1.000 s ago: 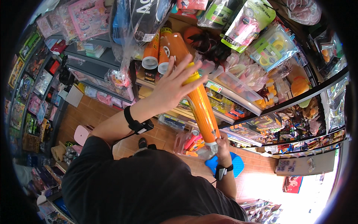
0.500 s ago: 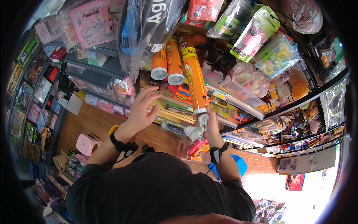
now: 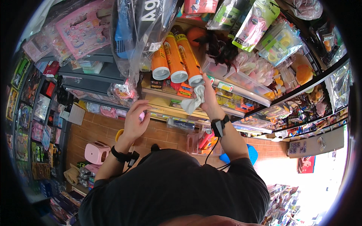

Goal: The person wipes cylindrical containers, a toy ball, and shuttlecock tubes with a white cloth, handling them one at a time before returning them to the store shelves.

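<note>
Three orange tubes with pale end caps, which look like shuttlecock tubes, lie side by side on the shelf: a left tube [image 3: 159,63], a middle tube [image 3: 175,58] and a right tube [image 3: 189,60]. My right hand [image 3: 208,96] is closed on a crumpled white cloth [image 3: 193,101], its fingertips at the capped end of the right tube. Whether those fingers also grip the tube I cannot tell. My left hand [image 3: 137,119] hovers in front of the lower shelves, fingers apart and holding nothing.
Clear plastic packaging [image 3: 145,37] hangs left of the tubes. To their right are dark feathers [image 3: 222,49] and a clear bin [image 3: 241,81] of pale items. A pink stool [image 3: 97,152] and a blue stool [image 3: 249,155] stand on the floor below.
The right tube has gone back onto the shelf, away from me, beside the other two. My right hand followed it with the cloth, and my left hand came lower.
</note>
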Demonstrator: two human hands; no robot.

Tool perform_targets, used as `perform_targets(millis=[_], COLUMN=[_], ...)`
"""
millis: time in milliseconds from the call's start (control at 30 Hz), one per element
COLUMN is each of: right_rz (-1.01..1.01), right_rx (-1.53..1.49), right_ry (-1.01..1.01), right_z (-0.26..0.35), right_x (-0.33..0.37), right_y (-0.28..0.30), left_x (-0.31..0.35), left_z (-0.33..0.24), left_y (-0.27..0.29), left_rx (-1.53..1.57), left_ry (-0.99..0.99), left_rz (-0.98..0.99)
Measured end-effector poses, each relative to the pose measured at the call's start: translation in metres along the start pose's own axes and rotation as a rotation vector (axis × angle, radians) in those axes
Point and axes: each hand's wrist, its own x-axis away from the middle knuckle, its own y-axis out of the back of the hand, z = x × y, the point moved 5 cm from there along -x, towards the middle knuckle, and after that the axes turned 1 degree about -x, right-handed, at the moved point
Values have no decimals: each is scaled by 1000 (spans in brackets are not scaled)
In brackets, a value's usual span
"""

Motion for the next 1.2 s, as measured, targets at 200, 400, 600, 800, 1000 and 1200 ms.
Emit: perform_targets(millis=[200, 400, 600, 800, 1000, 1200], right_rz=[49, 109, -62, -450, -521, -408], right_rx=[42, 267, 650, 741, 677, 885], right_ry=[62, -100, -74, -201, -446, -688], right_z=[-2, -14, -71, -169, -251, -285], right_x=[5, 45, 78, 155, 212, 169], right_y=[14, 91, 295, 503, 639, 744], left_x=[-5, -8, -17, -16, -13, 0], left_z=[-8, -16, -37, -72, -123, -172], left_y=[-21, -62, -145, -244, -323, -373], left_rx=[46, 113, 111, 124, 75, 4], left_ry=[15, 85, 59, 71, 105, 154], left_rz=[62, 151, 288, 477, 598, 636])
